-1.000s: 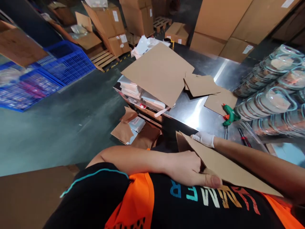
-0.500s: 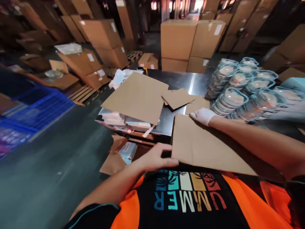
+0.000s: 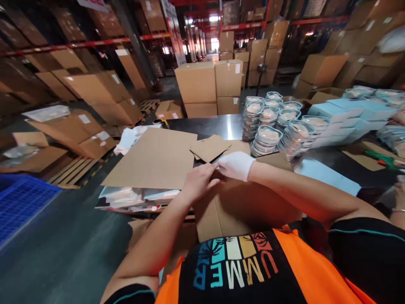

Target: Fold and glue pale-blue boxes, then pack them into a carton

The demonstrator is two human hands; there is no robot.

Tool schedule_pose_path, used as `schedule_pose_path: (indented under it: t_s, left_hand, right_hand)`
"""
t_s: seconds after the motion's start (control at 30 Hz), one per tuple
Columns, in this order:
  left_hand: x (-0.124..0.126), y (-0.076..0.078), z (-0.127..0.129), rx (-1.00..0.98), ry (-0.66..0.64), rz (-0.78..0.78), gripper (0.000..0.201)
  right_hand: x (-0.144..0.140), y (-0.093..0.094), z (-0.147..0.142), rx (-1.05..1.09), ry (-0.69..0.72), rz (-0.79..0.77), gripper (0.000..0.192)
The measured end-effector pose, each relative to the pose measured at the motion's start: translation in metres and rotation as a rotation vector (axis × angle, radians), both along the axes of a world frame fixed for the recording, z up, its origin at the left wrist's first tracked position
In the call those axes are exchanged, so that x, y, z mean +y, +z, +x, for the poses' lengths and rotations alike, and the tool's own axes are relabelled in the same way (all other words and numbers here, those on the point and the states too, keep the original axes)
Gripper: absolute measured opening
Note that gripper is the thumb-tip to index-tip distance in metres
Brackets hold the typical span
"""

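Observation:
A flat brown cardboard sheet (image 3: 234,209) lies on the steel table (image 3: 218,122) right in front of me, its near edge against my orange vest. My bare left hand (image 3: 198,181) pinches the sheet's far edge. My right hand (image 3: 236,165), in a white glove, grips the same far edge just beside it; the two hands touch. A larger cardboard sheet (image 3: 155,160) lies to the left, and smaller cardboard pieces (image 3: 210,147) sit just beyond my hands.
Stacks of clear lidded plastic containers (image 3: 272,126) stand at the back right, next to pale blue flat boxes (image 3: 341,116). A green glue gun (image 3: 384,159) lies far right. Another person's hand (image 3: 399,198) shows at the right edge. Cartons (image 3: 209,86), pallets and a blue crate (image 3: 22,204) surround the table.
The view swung up and right. Both hands moved from the sheet's sides to its far edge and came together, with the sheet now lying flat on the table.

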State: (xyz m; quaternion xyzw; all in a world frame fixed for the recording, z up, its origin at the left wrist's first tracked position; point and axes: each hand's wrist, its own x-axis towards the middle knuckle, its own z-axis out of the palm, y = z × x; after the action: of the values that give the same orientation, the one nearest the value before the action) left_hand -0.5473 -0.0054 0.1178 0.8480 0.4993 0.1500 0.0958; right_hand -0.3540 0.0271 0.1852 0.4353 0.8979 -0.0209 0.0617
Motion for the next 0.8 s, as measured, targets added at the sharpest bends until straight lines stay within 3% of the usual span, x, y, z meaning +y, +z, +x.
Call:
schedule_pose_path:
  t_s: [0.17, 0.23, 0.3, 0.37, 0.47, 0.57, 0.63, 0.73, 0.8]
  left_hand:
    - [-0.019, -0.001, -0.015, -0.081, 0.042, 0.19, 0.045]
    - [-0.028, 0.0, -0.02, -0.105, 0.055, 0.27, 0.047]
    - [-0.036, 0.001, -0.023, -0.139, 0.05, 0.338, 0.047]
    - [-0.043, 0.002, -0.024, -0.178, 0.035, 0.384, 0.043]
    - [-0.049, 0.002, -0.024, -0.211, 0.012, 0.383, 0.035]
    - [-0.051, 0.013, -0.023, -0.168, -0.001, 0.265, 0.028]
    - [-0.051, 0.031, -0.018, -0.139, -0.041, 0.195, 0.03]
    - [-0.046, 0.062, -0.001, -0.161, -0.195, 0.149, 0.041]
    - [-0.041, 0.074, 0.013, -0.14, -0.319, 0.116, 0.035]
  right_hand:
    - [-0.015, 0.045, 0.114, 0.081, -0.174, 0.096, 0.027]
    - [-0.026, 0.051, 0.148, 0.169, -0.229, 0.151, 0.022]
    - [-0.04, 0.048, 0.163, 0.339, -0.3, 0.246, 0.02]
    - [-0.053, 0.042, 0.165, 0.608, -0.353, 0.313, 0.028]
    - [-0.067, 0.036, 0.157, 0.867, -0.307, 0.254, 0.029]
    - [-0.074, 0.037, 0.147, 0.884, -0.233, 0.205, 0.034]
    - [-0.075, 0.04, 0.134, 0.887, -0.186, 0.224, 0.034]
    - [-0.075, 0.042, 0.102, 0.775, -0.028, 0.267, 0.038]
    - [-0.073, 0.04, 0.081, 0.651, 0.097, 0.277, 0.04]
